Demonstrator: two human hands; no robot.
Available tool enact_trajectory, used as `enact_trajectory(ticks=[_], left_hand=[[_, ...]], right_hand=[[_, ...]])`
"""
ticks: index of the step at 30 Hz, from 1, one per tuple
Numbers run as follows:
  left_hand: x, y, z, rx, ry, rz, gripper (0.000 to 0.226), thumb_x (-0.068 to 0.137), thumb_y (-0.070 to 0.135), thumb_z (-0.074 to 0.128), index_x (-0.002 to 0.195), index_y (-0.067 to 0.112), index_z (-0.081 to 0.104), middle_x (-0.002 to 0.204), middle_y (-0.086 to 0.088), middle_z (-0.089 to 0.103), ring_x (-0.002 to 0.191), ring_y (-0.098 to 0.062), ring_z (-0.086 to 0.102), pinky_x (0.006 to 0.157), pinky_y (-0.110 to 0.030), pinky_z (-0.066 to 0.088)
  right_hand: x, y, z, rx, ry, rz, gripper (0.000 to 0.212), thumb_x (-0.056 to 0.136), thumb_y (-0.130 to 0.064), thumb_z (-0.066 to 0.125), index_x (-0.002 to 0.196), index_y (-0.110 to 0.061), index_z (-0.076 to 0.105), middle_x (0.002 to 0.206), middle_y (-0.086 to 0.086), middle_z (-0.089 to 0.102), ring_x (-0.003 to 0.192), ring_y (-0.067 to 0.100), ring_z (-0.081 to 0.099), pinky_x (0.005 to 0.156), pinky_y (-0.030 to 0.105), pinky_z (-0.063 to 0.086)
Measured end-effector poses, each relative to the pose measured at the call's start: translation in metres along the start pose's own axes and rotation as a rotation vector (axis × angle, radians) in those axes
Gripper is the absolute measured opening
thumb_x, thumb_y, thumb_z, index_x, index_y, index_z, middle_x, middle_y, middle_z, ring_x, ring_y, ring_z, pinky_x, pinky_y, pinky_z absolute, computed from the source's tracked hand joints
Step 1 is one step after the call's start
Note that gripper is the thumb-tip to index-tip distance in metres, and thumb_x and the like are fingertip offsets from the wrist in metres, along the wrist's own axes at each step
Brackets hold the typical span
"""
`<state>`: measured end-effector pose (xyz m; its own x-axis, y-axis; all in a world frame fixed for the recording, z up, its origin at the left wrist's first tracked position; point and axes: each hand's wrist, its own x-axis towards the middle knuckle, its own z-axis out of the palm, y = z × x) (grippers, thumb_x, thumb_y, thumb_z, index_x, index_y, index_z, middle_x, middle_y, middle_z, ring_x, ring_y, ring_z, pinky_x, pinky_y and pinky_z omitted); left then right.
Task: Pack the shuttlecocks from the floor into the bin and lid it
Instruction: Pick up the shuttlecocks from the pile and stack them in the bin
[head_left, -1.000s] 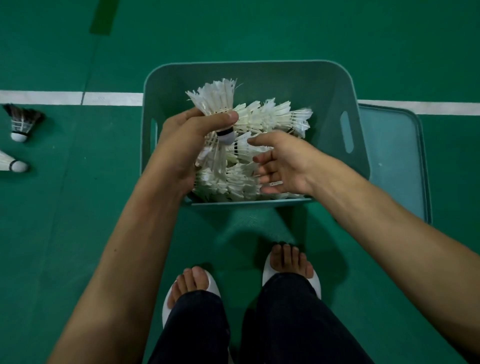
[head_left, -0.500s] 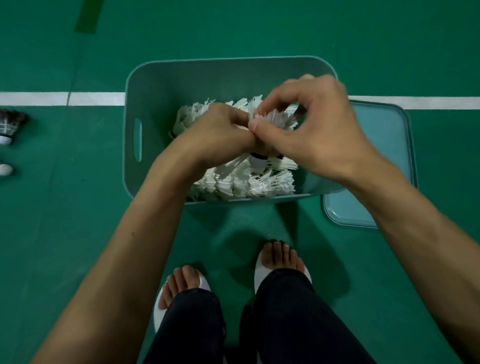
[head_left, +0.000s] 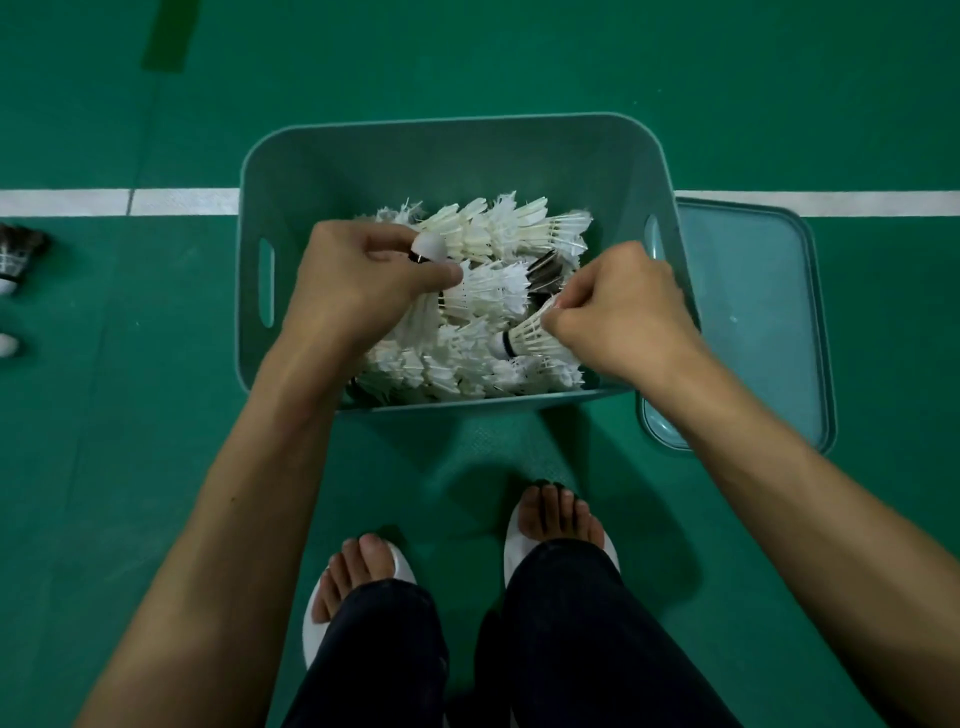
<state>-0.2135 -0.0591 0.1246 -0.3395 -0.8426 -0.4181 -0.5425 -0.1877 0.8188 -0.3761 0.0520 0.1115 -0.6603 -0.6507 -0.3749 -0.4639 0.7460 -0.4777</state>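
Green court floor (head_left: 519, 62), white boundary line (head_left: 67, 201) running across behind the bin. Person stands over the work, feet in white slippers at the near edge.

Bin (head_left: 452, 150): grey-green plastic tub with slot handles, on the floor straight ahead. Near half heaped with white feather shuttlecocks (head_left: 483, 296), stacked in nested rows; a couple of dark-feathered ones show among them. Far half of the bin floor bare. Judgement: packing well advanced, room to spare.

Lid (head_left: 753, 322): flat on the floor, just beside the bin's right wall, partly tucked behind it. Not on yet, so the closing step is outstanding.

Still loose on the floor at far left: one dark shuttlecock (head_left: 15, 254) and the cork of another (head_left: 6, 345) cut by the frame edge. At least these two remain to collect; anything beyond the frame cannot be told.

Left hand (head_left: 358, 280): over the bin's left-centre, palm down, fingers curled, closed round a shuttlecock with its white cork (head_left: 430, 245) poking out between thumb and forefinger. Forearm reaches in over the near rim.

Right hand (head_left: 618, 312): low over the right side of the heap, fingers pinched on the feather skirt of a single shuttlecock (head_left: 524, 340), cork pointing left. Looks like placing or straightening rows.
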Motion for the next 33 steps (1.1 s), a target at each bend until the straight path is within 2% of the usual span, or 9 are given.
enact_trajectory(ticks=[5, 10, 14, 20, 23, 25, 28, 31, 33], left_hand=[[0.002, -0.002, 0.002, -0.072, 0.136, 0.021, 0.028, 0.071, 0.037, 0.09, 0.092, 0.022, 0.08, 0.085, 0.001, 0.079, 0.081, -0.022, 0.077, 0.084, -0.046, 0.062], [0.005, -0.002, 0.009, -0.119, 0.114, -0.005, 0.023, 0.086, 0.036, 0.078, 0.087, 0.013, 0.077, 0.085, -0.01, 0.078, 0.071, -0.017, 0.069, 0.074, -0.034, 0.055], [0.007, -0.002, 0.017, -0.154, 0.036, -0.044, 0.023, 0.089, 0.024, 0.077, 0.095, 0.002, 0.074, 0.093, -0.018, 0.075, 0.067, -0.017, 0.067, 0.063, -0.029, 0.055], [0.002, 0.004, 0.023, -0.364, -0.132, -0.134, 0.01, 0.088, -0.004, 0.072, 0.092, 0.002, 0.065, 0.098, -0.019, 0.069, 0.086, -0.026, 0.071, 0.084, -0.035, 0.063], [0.0, 0.009, 0.031, -0.445, -0.222, -0.116, 0.016, 0.088, -0.009, 0.069, 0.096, 0.004, 0.062, 0.104, -0.019, 0.068, 0.093, -0.027, 0.072, 0.085, -0.032, 0.062], [-0.001, 0.011, 0.036, -0.434, -0.258, -0.079, 0.017, 0.09, -0.008, 0.068, 0.103, 0.003, 0.063, 0.105, -0.016, 0.068, 0.093, -0.027, 0.071, 0.087, -0.033, 0.062], [-0.002, 0.008, 0.039, -0.253, -0.267, 0.018, 0.022, 0.089, 0.003, 0.074, 0.11, 0.007, 0.066, 0.109, -0.009, 0.069, 0.097, -0.025, 0.072, 0.088, -0.039, 0.062], [0.0, 0.002, 0.038, 0.299, -0.204, 0.273, 0.039, 0.082, 0.021, 0.082, 0.117, 0.023, 0.064, 0.118, 0.003, 0.064, 0.109, -0.015, 0.062, 0.09, -0.035, 0.056], [0.002, 0.002, 0.041, 0.699, -0.185, 0.424, 0.049, 0.076, 0.028, 0.084, 0.121, 0.031, 0.063, 0.127, 0.0, 0.058, 0.121, -0.02, 0.049, 0.1, -0.04, 0.044]], right_hand=[[0.004, -0.011, 0.008, 0.3, -0.303, 0.171, 0.013, 0.081, -0.006, 0.083, 0.09, -0.002, 0.075, 0.084, 0.015, 0.076, 0.065, 0.025, 0.076, 0.067, 0.038, 0.066], [0.012, -0.02, 0.011, 0.391, -0.465, 0.254, 0.024, 0.086, -0.003, 0.079, 0.106, 0.008, 0.069, 0.096, 0.024, 0.075, 0.062, 0.023, 0.072, 0.064, 0.036, 0.066], [0.017, -0.021, 0.001, 0.272, -0.472, 0.176, 0.024, 0.093, -0.014, 0.073, 0.105, 0.007, 0.071, 0.093, 0.023, 0.077, 0.074, 0.03, 0.076, 0.076, 0.042, 0.064], [0.015, -0.013, -0.045, 0.35, -0.23, 0.132, 0.022, 0.094, -0.02, 0.069, 0.095, 0.0, 0.076, 0.085, 0.016, 0.079, 0.056, 0.016, 0.065, 0.042, 0.019, 0.049], [0.01, -0.012, -0.055, 0.345, -0.226, 0.033, 0.032, 0.085, -0.04, 0.079, 0.082, -0.008, 0.079, 0.074, 0.002, 0.079, 0.053, 0.007, 0.056, 0.044, 0.019, 0.04], [0.006, -0.01, -0.059, 0.326, -0.297, 0.003, 0.025, 0.081, -0.03, 0.084, 0.078, -0.006, 0.079, 0.07, 0.002, 0.078, 0.052, 0.007, 0.052, 0.048, 0.021, 0.035], [0.004, -0.006, -0.064, 0.281, -0.291, -0.031, 0.014, 0.08, -0.017, 0.085, 0.071, -0.008, 0.078, 0.064, 0.001, 0.075, 0.05, 0.006, 0.051, 0.048, 0.022, 0.036], [0.006, -0.006, -0.065, -0.039, -0.098, -0.084, 0.008, 0.077, -0.017, 0.083, 0.072, -0.012, 0.079, 0.07, 0.008, 0.074, 0.064, 0.015, 0.063, 0.061, 0.028, 0.051], [0.003, -0.013, -0.061, -0.282, 0.022, -0.112, 0.011, 0.075, -0.016, 0.072, 0.083, -0.009, 0.072, 0.076, 0.011, 0.066, 0.078, 0.031, 0.064, 0.075, 0.035, 0.056]])
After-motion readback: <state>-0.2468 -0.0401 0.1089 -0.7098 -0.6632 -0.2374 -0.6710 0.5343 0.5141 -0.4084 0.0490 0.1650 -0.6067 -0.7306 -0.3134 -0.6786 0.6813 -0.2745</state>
